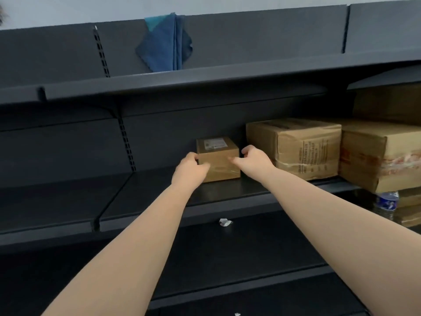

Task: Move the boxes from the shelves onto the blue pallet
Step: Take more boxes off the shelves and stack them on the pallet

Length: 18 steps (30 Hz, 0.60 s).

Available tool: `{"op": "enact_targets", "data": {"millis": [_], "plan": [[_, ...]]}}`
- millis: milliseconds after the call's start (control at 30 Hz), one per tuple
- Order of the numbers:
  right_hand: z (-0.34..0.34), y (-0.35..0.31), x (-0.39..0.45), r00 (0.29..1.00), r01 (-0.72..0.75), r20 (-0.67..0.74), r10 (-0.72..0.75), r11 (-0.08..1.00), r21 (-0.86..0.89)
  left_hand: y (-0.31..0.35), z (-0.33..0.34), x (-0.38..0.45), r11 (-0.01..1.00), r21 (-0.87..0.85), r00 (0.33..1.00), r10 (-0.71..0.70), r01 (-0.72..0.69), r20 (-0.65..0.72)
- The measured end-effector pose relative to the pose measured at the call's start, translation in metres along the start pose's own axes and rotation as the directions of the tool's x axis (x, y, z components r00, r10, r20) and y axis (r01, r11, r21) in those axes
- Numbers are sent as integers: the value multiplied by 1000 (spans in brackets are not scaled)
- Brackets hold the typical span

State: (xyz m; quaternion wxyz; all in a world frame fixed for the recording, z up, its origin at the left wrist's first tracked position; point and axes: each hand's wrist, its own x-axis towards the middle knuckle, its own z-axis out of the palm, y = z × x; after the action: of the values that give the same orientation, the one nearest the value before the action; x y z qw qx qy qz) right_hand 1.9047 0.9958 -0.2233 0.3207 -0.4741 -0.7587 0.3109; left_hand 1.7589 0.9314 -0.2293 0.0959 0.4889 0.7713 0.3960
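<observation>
We faced dark metal shelving [159,195]. On its middle shelf, to the right, sat two large cardboard boxes [293,147], the nearer one printed with dark text too blurred to read. Left of them, set back, stood the small cardboard box [218,163], white label on top, unreadable. Our left hand [190,168] curled around its left edge and our right hand [252,159] around its right, fingers bent on it. The blue pallet was out of view. We judged the light two-sided hold might slip on the taped face if we pulled too fast.
</observation>
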Motion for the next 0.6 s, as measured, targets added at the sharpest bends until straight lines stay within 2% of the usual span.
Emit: {"op": "enact_targets", "data": {"millis": [167, 300, 467, 600], "plan": [[18, 11, 73, 1000, -22, 21, 19, 991, 133, -4, 26, 61, 990, -90, 993, -110, 105, -50], [31, 16, 120, 999, -50, 19, 47, 988, 148, -6, 40, 94, 975, -127, 973, -195, 180, -122], [46, 30, 156, 977, -207, 120, 177, 920, 333, -7, 58, 117, 905, -224, 926, -377, 363, -24], [55, 37, 162, 984, -180, 88, 158, 895, 408, -18, 69, 117, 865, -381, 924, -377, 326, -66]]}}
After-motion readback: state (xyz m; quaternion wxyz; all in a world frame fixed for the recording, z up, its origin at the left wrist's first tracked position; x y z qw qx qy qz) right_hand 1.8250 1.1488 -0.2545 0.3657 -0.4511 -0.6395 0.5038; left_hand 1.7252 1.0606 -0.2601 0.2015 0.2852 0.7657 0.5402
